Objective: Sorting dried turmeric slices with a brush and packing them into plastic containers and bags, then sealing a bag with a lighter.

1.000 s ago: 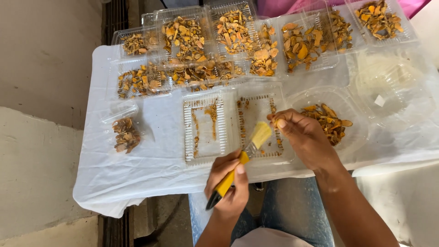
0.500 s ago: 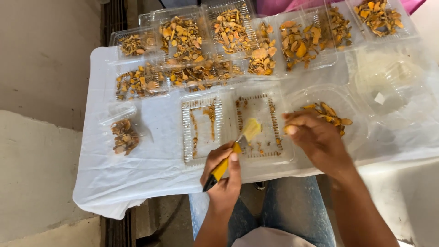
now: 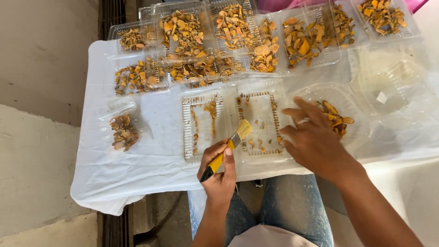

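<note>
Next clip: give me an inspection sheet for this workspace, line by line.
Surface: table under a white sheet.
Job's things: yellow-handled brush; open clear tray with orange crumbs.
Clutter: clear trays of dried orange slices along the far edge; small brown pile; empty clear containers.
Grippers: left hand grips the brush; right hand open, fingers spread beside the tray.
Cables: nothing seen.
Surroundings: concrete floor; person's jeans.

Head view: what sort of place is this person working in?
Probably a small, informal sorting or packing spot for dried orange-brown pieces. A table under a white sheet holds many clear plastic trays of them; the left hand holds a yellow-handled brush; rough concrete lies beside it.
</note>
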